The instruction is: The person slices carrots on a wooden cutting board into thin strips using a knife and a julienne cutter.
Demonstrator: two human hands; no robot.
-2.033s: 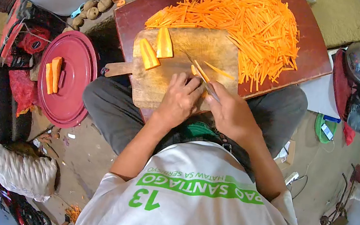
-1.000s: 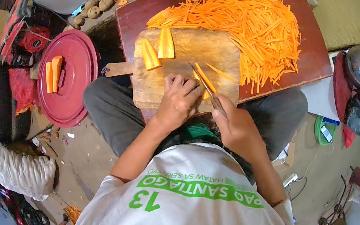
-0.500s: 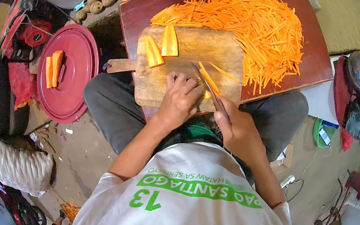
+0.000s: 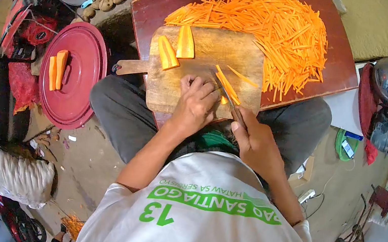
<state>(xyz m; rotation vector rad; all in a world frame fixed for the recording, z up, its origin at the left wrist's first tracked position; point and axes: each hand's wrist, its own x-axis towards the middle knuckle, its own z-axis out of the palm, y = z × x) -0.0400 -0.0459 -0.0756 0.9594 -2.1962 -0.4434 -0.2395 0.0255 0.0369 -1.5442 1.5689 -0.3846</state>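
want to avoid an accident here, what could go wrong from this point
The knife in the right grip has its blade close beside the left grip, so a slip could cut it.

The handle of the cutting board juts past the table edge near the left knee; a knock might shift the board.

Some carrot strips lie near the table's near edge and could get nudged off.

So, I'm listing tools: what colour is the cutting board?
The cutting board is patchy light brown, clearest in the head view.
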